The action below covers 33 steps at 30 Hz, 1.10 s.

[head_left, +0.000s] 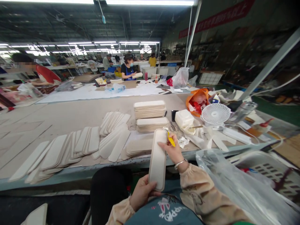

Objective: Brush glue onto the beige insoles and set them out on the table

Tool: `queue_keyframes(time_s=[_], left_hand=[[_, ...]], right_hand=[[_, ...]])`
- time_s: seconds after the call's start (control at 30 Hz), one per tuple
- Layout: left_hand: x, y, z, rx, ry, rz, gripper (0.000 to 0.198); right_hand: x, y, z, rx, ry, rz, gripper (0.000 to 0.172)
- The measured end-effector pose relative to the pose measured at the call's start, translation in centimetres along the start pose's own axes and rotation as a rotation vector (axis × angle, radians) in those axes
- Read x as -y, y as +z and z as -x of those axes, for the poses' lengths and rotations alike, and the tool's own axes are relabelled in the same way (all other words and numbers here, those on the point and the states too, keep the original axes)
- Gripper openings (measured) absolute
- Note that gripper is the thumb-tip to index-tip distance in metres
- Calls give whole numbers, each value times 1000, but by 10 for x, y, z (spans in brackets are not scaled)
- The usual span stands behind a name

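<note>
L hand: clamped on lower end of the panel; I see the thumb on its face, fingers mostly hidden underneath.
R hand: clamped on panel's upper R edge, thumb flat on the face; same hand also grips a yellow tool, tip up near the top R corner. Its metal end's too small for me to make out.
Panel: btwn both hands, tilted, lower end over the lap, upper end over the table edge. Long, cream, rounded corners, darker border.
Table: brownish covering, runs wide in front of me.
Stacks: back stack & front stack, both neat, just beyond panel's top.
Low pile: just L of panel, partly behind it.
Loose strips: fanned out, further L.
Fanned panels: overlapping along near edge, far L.
R side: white container, foil-like scrap near R hand, white fan, orange bag behind it, metal flask, red-tipped bottle.
Below R: pale basket, clear plastic beside & partly over it.
Across: person in blue apron, pale pieces in hand; another in red top, L.
</note>
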<state>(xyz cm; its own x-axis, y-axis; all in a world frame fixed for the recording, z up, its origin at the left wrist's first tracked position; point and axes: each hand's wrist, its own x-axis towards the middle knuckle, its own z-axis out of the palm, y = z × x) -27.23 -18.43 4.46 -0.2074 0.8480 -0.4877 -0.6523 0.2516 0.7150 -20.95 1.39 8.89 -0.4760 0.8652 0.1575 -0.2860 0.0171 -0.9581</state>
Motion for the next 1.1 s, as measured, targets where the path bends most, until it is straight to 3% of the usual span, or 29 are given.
queue_keyframes(time_s=[0.2, 0.37, 0.6, 0.77, 0.9, 1.1], left_hand=[[4, -6, -2, 63, -20, -33, 62], [1, -9, -1, 120, -41, -48, 64], [-3, -11, -2, 127, -38, -80, 60], [-11, -24, -8, 73, 62, -167, 54], [-46, -39, -18, -63, 157, -294, 51], [-149, -47, -64, -280, 415, -534, 49]], right_hand=[[5, -8, -16, -112, -106, 135, 55], [11, -13, -25, -110, -120, 142, 51], [7, -21, -31, -130, -119, 158, 49], [4, -31, -36, -120, -129, 238, 45], [0, -45, -48, -110, -187, 443, 44], [-14, -56, -92, -145, -219, 685, 47]])
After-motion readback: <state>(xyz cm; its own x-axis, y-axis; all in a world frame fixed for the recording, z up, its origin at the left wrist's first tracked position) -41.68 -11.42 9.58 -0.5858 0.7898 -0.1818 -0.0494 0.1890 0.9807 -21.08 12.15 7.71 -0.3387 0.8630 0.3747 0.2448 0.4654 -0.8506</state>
